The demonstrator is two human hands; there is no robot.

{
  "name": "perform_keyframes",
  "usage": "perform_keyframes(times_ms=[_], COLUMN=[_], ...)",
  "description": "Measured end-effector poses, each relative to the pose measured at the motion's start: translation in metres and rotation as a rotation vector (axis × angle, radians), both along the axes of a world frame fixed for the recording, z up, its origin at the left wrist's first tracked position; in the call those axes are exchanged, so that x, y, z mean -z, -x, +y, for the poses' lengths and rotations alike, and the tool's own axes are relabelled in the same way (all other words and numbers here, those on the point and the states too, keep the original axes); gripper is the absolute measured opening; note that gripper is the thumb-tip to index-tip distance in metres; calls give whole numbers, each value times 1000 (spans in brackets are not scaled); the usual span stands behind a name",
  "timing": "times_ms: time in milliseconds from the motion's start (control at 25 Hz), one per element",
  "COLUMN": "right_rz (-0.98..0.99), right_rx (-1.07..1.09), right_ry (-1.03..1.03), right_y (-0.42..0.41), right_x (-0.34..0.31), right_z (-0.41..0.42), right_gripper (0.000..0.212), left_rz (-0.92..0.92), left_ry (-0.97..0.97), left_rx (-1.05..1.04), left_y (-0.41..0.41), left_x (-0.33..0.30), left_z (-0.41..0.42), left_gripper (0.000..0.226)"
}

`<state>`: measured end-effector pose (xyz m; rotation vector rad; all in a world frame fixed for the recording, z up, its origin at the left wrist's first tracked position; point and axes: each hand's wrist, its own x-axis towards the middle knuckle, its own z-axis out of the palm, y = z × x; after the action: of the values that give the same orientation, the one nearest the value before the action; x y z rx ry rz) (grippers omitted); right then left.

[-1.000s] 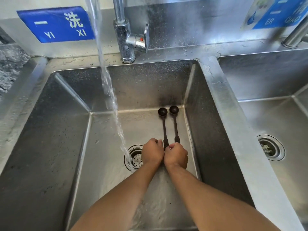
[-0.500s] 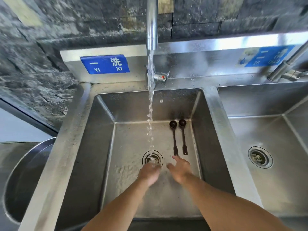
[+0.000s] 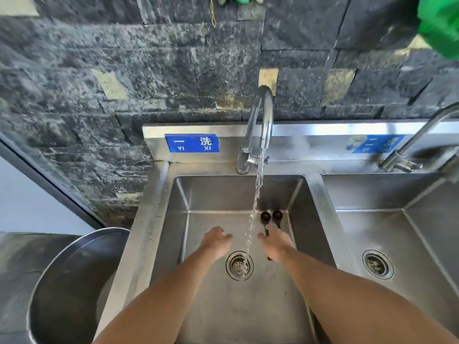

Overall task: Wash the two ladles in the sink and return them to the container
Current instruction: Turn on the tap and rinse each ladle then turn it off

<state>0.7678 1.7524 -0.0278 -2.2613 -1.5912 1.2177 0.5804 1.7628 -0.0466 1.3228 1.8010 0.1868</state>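
While water runs, left hand [image 3: 216, 240] loosely open, holding nothing; right hand [image 3: 274, 240] relaxed over ladles [image 3: 271, 216], contact unclear.

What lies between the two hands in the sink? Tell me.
The head view shows the water stream falling between the left hand and right hand, onto the drain.

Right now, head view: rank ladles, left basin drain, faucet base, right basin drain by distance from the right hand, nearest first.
From the right hand:
1. Ladles: partly under the hand, bowls just beyond the fingers.
2. Left basin drain: beside the hand, to its left, under the water stream.
3. Faucet base and right basin drain: too close to call; faucet behind the basin, drain across the divider.
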Motion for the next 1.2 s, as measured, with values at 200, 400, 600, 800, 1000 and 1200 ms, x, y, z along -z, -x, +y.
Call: perform_keyframes(times_ms=[200, 400, 600, 800, 1000, 1200], right_rz=[-19, 5, 12, 85, 261, 371], right_rx=[48, 121, 132, 101, 143, 133], right_ry=[-112, -188, -256, -274, -339, -404], right_y=[3, -3, -7, -16, -24, -25], right_x=[-35, -51, -54, -35, -13, -6], right_z=[23, 71, 135, 186, 209, 216], right_gripper=[54, 64, 71, 67, 52, 39], left_rz=[74, 68, 121, 229, 376, 533], left_ry=[-86, -134, -211, -337, -399, -339], left_rx=[71, 83, 76, 134, 240, 417], left_y=[11, 12, 4, -15, -14, -16], left_x=[-40, -60, -66, -58, -36, -15], left_z=[36, 79, 132, 186, 217, 225], left_gripper=[41, 47, 41, 41, 35, 36])
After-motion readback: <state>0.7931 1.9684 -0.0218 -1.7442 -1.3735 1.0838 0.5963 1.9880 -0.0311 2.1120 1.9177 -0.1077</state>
